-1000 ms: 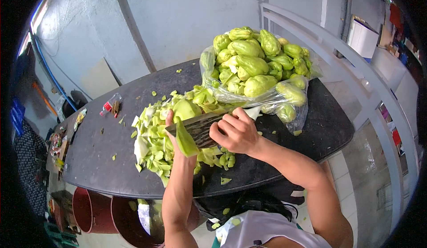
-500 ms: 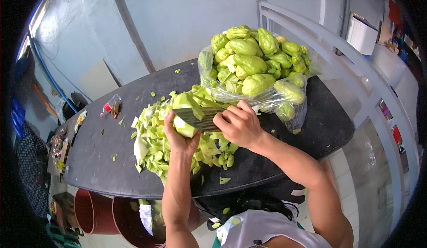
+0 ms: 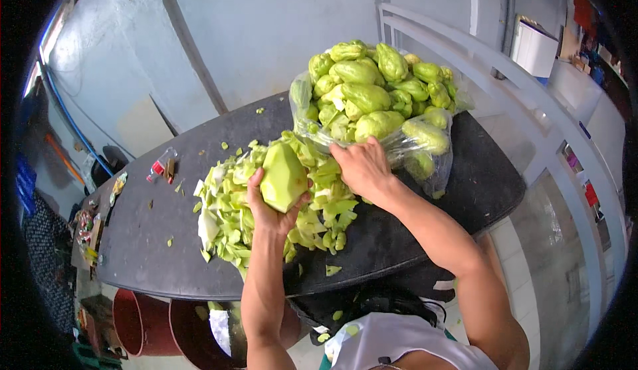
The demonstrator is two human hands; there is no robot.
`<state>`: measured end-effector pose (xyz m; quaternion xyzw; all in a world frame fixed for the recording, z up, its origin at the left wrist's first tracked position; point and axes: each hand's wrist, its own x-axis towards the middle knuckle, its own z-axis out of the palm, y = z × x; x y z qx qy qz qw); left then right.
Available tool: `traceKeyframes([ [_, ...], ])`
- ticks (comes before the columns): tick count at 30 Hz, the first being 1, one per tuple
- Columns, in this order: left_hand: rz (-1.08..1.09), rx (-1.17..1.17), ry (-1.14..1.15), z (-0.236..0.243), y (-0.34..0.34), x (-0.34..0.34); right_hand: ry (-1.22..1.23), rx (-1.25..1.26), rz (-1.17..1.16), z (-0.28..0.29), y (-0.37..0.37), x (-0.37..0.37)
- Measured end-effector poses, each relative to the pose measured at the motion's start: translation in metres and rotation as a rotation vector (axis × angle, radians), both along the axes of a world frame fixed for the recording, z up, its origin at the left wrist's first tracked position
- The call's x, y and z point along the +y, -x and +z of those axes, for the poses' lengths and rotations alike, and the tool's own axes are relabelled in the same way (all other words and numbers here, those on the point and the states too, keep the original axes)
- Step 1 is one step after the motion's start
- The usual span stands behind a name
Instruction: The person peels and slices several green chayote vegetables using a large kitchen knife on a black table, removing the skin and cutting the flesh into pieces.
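My left hand (image 3: 271, 212) is closed round a peeled chayote (image 3: 284, 177), pale green with flat cut facets, held upright above the peelings. To its right, my right hand (image 3: 364, 167) has its fingers curled in at the near edge of a clear plastic bag (image 3: 392, 145). What those fingers hold, if anything, is hidden; no blade shows now. Whole green chayotes (image 3: 367, 99) fill the bag in a high heap. Beneath my left hand spreads a pile of chayote peelings (image 3: 229, 210) on the dark table (image 3: 159, 237).
Dark red tubs (image 3: 136, 323) stand under the table's near left edge. A small bottle with a red label (image 3: 158, 167) lies on the table's left part. A white metal railing (image 3: 525, 104) runs along the right, and a pale wall (image 3: 286, 31) rises behind.
A broad knife blade lay across the chayote in my right hand; now it is out of sight. That hand has moved slightly away from the chayote, which now shows whole, without the hanging peel strip.
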<state>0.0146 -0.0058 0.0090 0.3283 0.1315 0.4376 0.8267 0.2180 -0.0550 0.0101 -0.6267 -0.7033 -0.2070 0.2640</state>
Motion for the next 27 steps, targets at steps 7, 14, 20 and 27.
traceKeyframes([
  [7,0.254,-0.01,0.118,0.005,-0.013,-0.004,-0.232,0.064,0.129,-0.009,0.005,-0.008],
  [14,0.197,-0.126,0.017,-0.013,-0.002,0.011,-0.566,-0.246,0.368,0.006,0.045,-0.031],
  [20,0.346,-0.014,0.058,-0.003,-0.008,-0.005,-0.488,-0.2,0.285,-0.001,0.041,-0.022],
  [27,0.275,-0.088,0.037,0.005,-0.008,-0.005,-0.361,-0.046,0.188,-0.009,0.008,-0.003],
])
